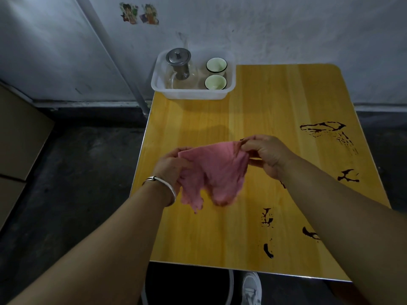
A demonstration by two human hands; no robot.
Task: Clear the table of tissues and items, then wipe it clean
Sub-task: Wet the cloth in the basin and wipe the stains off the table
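Observation:
A pink cloth hangs in the air over the middle of the yellow wooden table. My left hand, with a silver bangle on the wrist, pinches its left corner. My right hand pinches its right corner, so the cloth is spread between them and its lower part droops. Dark liquid stains mark the right side of the table, with more dark splashes nearer the front edge.
A white plastic tub stands at the table's far left corner, holding a glass teapot with a metal lid and two green cups. A dark bin and a white shoe show below the front edge. Cardboard boxes lie at left.

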